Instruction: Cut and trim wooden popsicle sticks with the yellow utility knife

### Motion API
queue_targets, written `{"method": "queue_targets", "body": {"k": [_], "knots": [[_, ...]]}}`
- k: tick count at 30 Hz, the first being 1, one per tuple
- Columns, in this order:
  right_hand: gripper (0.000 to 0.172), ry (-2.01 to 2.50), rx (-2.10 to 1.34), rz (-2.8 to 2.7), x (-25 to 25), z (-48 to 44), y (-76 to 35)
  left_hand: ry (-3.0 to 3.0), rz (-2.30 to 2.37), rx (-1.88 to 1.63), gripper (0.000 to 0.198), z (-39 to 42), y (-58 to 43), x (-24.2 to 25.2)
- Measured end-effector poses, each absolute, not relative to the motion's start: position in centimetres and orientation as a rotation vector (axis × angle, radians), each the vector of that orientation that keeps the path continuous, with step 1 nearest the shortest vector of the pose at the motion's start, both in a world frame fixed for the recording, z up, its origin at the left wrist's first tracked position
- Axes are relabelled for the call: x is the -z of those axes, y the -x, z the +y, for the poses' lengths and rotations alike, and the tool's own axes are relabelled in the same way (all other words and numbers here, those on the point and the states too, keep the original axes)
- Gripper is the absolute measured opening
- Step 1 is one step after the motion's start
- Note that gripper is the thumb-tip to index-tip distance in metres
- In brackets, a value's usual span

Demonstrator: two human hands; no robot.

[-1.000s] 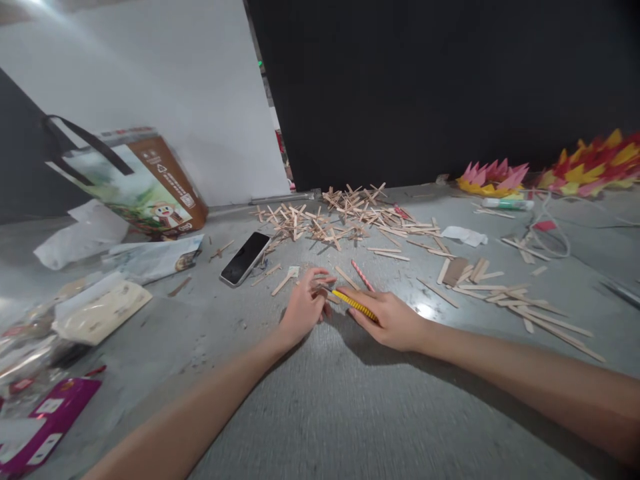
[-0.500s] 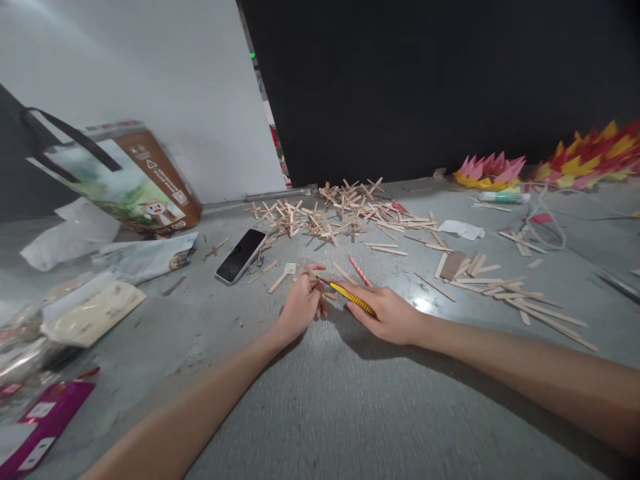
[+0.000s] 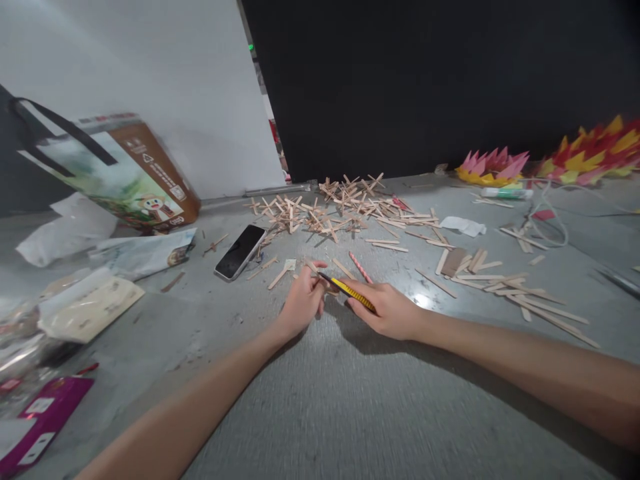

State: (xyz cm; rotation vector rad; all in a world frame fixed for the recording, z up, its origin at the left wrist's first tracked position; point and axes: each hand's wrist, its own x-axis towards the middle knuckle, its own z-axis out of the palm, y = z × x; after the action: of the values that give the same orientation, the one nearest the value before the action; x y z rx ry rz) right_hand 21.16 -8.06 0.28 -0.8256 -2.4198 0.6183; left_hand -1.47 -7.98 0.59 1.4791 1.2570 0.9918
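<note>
My right hand (image 3: pixel 387 310) is closed round a yellow and black utility knife (image 3: pixel 354 294), whose dark tip points left and touches or nearly touches what my left hand holds. My left hand (image 3: pixel 301 300) is closed, pinching a small wooden stick (image 3: pixel 311 267) between thumb and fingers; most of the stick is hidden. Just beyond my hands lie a pink striped stick (image 3: pixel 359 265) and a loose wooden stick (image 3: pixel 343 269). A piled heap of crossed wooden sticks (image 3: pixel 320 217) spreads farther back on the grey table.
A phone (image 3: pixel 241 252) lies left of my hands. More flat sticks (image 3: pixel 540 307) are scattered at the right. A printed bag (image 3: pixel 145 177) stands at the back left, with packets (image 3: pixel 90 310) before it. Folded-paper pieces (image 3: pixel 493 167) and a glue stick (image 3: pixel 507 193) lie at the back right.
The view has shifted slightly. The knife's tip has shifted a little against the stick in my left hand; both hands keep their hold.
</note>
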Motion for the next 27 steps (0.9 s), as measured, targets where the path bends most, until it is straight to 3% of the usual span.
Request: {"method": "queue_targets", "body": {"k": [27], "knots": [[0.05,0.811,-0.678,-2.407,-1.1,-8.13,-21.03,-1.474,1.266,-0.98,0.023,-7.67,1.6,0.11]]}}
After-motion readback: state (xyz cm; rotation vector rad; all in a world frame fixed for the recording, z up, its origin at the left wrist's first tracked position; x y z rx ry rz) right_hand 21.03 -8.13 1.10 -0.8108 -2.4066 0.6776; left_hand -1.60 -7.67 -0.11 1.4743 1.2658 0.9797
